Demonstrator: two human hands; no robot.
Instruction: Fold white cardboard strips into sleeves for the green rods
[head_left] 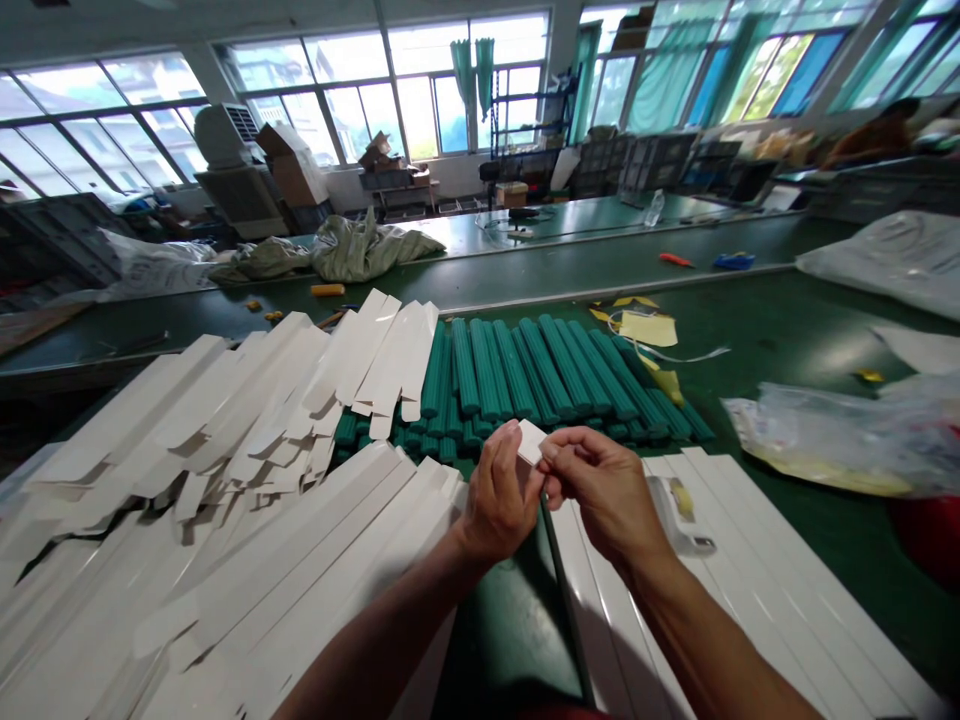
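My left hand (501, 492) is wrapped around the end of a slim white carton (531, 441) at the middle of the view. My right hand (600, 490) pinches the near edge of that same end with thumb and fingers. The rest of this carton is mostly hidden by my hands. Just beyond them lies a stack of green ribbed rods (517, 370). Long white cartons (742, 530) lie side by side to the right, with a small tape dispenser (686, 515) on them. More white cartons (315, 560), some with flaps standing out, are piled to the left.
A clear plastic bag (817, 430) and yellow scraps (649, 328) lie on the green table (757, 330). Farther back are a red-handled tool (676, 260), a blue item (733, 261) and a crumpled sack (360, 250). A person (874, 135) sits at the far right.
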